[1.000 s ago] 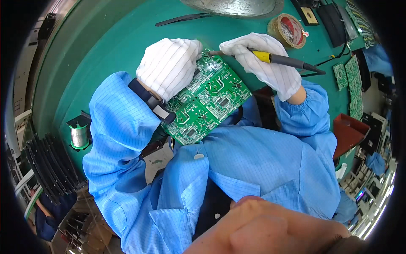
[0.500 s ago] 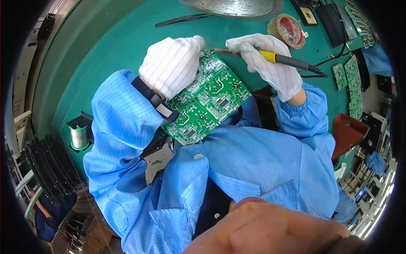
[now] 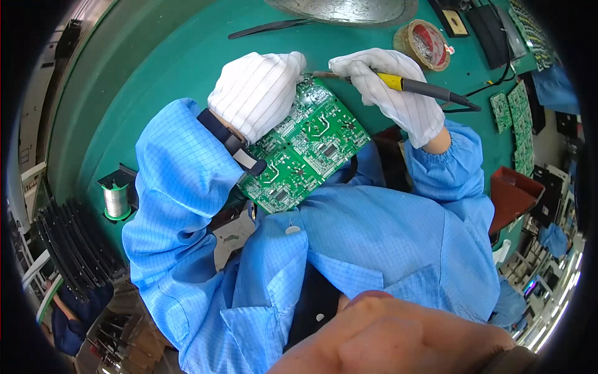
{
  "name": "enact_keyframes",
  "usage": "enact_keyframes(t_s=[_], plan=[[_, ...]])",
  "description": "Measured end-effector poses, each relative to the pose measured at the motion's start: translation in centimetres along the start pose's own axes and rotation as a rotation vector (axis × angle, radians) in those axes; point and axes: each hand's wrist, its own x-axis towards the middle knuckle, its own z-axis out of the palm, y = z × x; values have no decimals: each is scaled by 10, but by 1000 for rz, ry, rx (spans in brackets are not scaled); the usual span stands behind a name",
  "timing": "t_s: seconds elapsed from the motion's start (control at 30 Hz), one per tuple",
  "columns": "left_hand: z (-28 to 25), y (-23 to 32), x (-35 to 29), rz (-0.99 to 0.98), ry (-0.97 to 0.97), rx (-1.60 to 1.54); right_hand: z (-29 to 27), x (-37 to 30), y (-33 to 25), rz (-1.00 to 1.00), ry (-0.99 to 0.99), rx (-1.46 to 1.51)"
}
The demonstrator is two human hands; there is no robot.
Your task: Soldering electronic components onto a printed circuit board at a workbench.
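Observation:
My right hand [image 3: 398, 93], in a white striped glove, grips a soldering iron [image 3: 430, 90] with a yellow and grey handle. The iron's tip reaches left to the far corner of a green circuit board panel [image 3: 305, 146]. That panel lies tilted in front of my chest, its surface crowded with small parts. Over its far left edge rests my left hand [image 3: 255, 93], also gloved and closed, its thumb and fingertips close to the iron's tip. What those fingers pinch is hidden.
A roll of tape [image 3: 422, 45] and a metal dish [image 3: 349, 9] lie on the green mat, with black tweezers [image 3: 268, 28] beside the dish. At left stands a solder wire spool [image 3: 116, 202]. A red bin [image 3: 514, 196] and more circuit boards [image 3: 520, 124] are on the right.
My left hand has shifted slightly right and up along the board's edge. The right hand and soldering iron have moved a little left.

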Motion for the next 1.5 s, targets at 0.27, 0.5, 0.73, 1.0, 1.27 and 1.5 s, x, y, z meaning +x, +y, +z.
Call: enact_keyframes(t_s=[0.27,0.5,0.73,1.0,1.27,1.5], plan=[[-26,5,-24,-193,75,-79,-26,-15,-17,174,80,305],[-45,-7,-101,-435,197,-188,-45,-66,12,153,595,-3],[-23,0,-161,-652,65,-604,-46,-76,11,132,376,-402],[0,8,-177,-756,-52,-1195,19,-64,-28,258,-13,381],[18,-29,-123,-618,309,-674,29,-31,-15,125,52,507],[5,-5,-102,-465,509,-284,14,-27,-29,53,80,130]])
